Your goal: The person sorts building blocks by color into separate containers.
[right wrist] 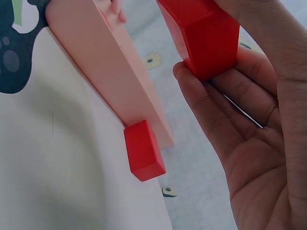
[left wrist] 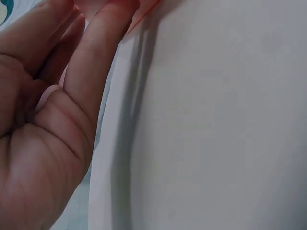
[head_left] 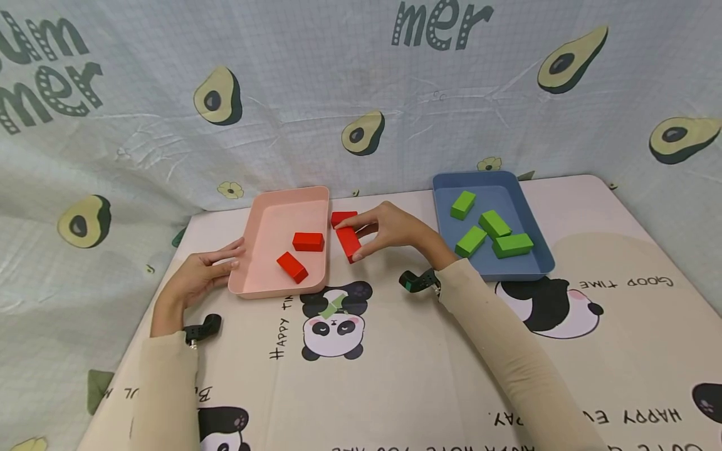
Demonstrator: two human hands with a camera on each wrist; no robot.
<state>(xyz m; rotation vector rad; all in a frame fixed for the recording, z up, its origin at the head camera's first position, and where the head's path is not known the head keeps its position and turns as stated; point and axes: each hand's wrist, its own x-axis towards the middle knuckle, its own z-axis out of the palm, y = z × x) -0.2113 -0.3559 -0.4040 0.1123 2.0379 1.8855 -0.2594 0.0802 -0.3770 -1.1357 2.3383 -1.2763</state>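
Between thumb and fingertips, my right hand [head_left: 389,228] pinches a red block [head_left: 348,244] beside the pink tray's right wall. In the right wrist view this block [right wrist: 206,43] is raised, its lower end against the fingertips. A second red block [head_left: 343,218] lies on the table against the outside of the pink tray [head_left: 287,199]. Two more, a red block [head_left: 308,242] and a tilted-looking red block [head_left: 292,267], lie inside that tray. My left hand [head_left: 197,275] touches the tray's left rim with fairly straight fingers.
A blue tray [head_left: 479,180] stands at the back right with several green blocks [head_left: 494,223] in it. Behind the table hangs a curtain [head_left: 304,75] printed with avocados. The tablecloth [head_left: 417,363] has panda prints and lettering.
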